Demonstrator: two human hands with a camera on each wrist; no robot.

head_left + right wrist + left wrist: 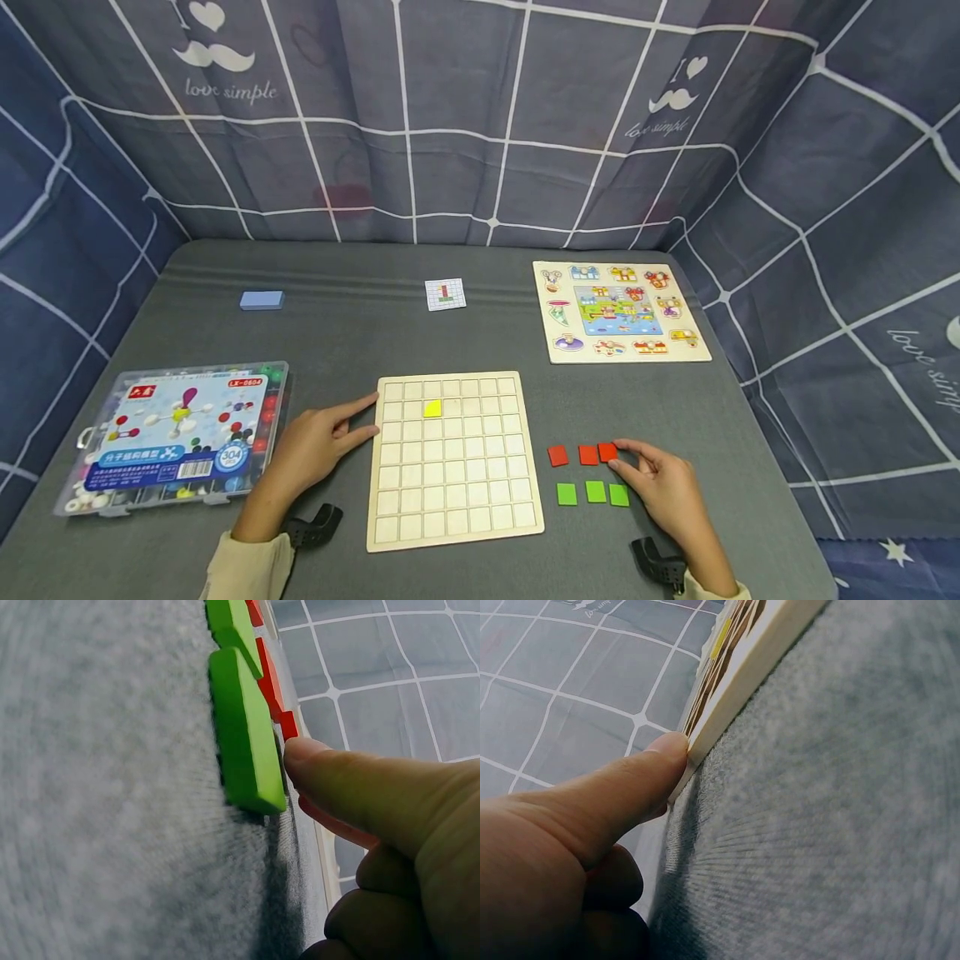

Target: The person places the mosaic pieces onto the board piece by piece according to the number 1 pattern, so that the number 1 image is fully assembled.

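A wooden grid board (453, 462) lies on the table, with one yellow square tile (432, 408) in its second row from the far edge. My left hand (318, 446) touches the board's left edge near the far corner, index finger and thumb stretched out. Right of the board, my right hand (663, 487) pinches a red square tile (607, 452) between thumb and index finger at the row's right end. Two other red tiles (558, 456) lie to its left. Three green tiles (596, 492) form a row nearer me; one green tile (244, 739) looms large beside my thumb in the right wrist view.
A clear plastic case of molecular model parts (176, 442) lies at the left. Farther back are a blue block (262, 301), a small card with a grid pattern (446, 294) and a wooden picture puzzle board (622, 350). Checked cloth (450, 175) hangs around the table.
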